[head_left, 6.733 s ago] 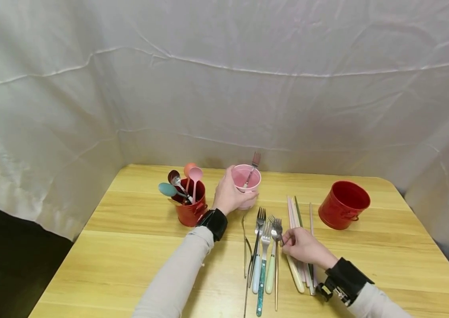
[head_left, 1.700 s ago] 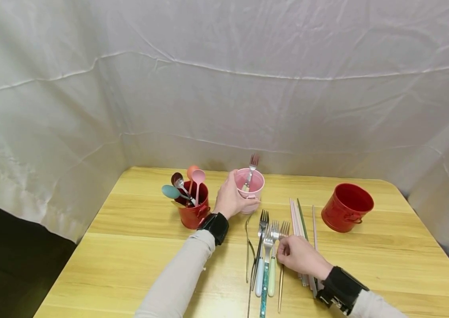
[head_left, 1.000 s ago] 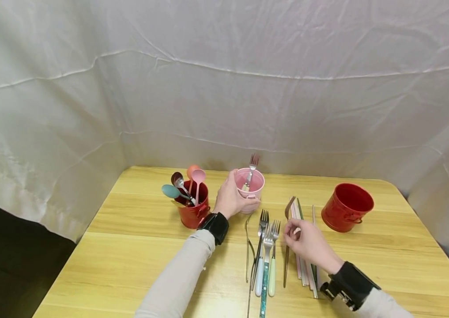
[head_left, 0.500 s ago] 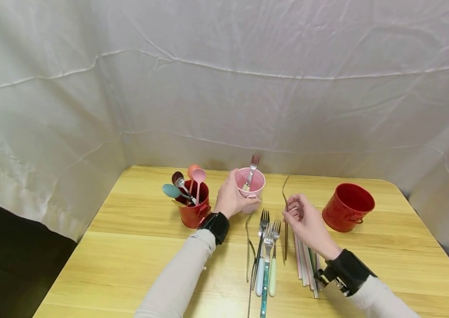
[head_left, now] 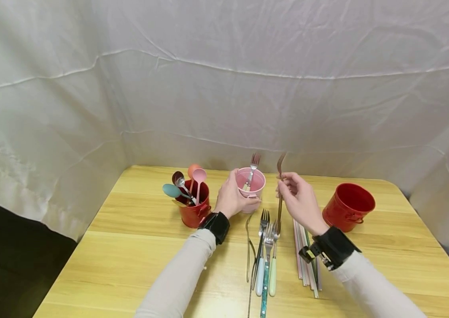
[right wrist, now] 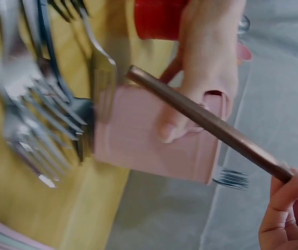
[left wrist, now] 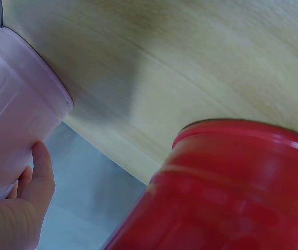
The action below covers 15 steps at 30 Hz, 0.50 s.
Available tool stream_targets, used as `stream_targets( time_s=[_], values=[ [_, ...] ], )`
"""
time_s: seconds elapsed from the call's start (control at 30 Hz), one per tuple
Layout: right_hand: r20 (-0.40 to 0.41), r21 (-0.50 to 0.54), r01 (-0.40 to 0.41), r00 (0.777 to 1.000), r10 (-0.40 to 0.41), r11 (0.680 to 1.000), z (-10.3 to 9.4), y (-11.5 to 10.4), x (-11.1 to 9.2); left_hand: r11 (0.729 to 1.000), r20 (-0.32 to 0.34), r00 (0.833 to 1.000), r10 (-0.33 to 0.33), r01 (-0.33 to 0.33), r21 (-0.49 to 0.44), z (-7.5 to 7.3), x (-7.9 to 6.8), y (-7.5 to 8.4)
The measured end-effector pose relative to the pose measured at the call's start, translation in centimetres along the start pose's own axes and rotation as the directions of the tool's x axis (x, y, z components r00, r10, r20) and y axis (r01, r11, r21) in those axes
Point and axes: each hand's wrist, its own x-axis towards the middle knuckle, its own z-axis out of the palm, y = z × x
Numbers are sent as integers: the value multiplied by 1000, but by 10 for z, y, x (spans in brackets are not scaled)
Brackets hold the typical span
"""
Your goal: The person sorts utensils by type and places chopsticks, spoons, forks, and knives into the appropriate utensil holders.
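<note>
Evidently, at frame centre, the left hand (head_left: 231, 197) curls round the pink cup (right wrist: 144, 151), seemingly to steady it; just right of that, the right hand (head_left: 299, 198) pinches a brown fork (head_left: 280, 210), likely to hold it near upright.

Left hand (head_left: 230, 198) holds pink cup (right wrist: 138, 140) near far edge of tabletop (head_left: 129, 251); right hand (head_left: 300, 199) pinches bronze fork (head_left: 280, 210), tines upward

I observed the left arm (head_left: 182, 276) stretched forward, the left hand (head_left: 232, 196) curved in a grip. The right arm (head_left: 377, 285) slanted inward; the right hand (head_left: 299, 198) was raised, thumb and fingers pinched.
</note>
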Motion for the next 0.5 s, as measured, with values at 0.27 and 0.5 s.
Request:
stream_targets(
  time_s=[0.27,0.5],
  values=[
    [-111,47,51,993,-46,998,5,-15,27,1000,1,1000,1,-1,5,0,-1,1],
    [-248,135,113,966,-77,984,9,-21,50,1000,-2,1000,5,-5,7,-1,0,1]
  ],
)
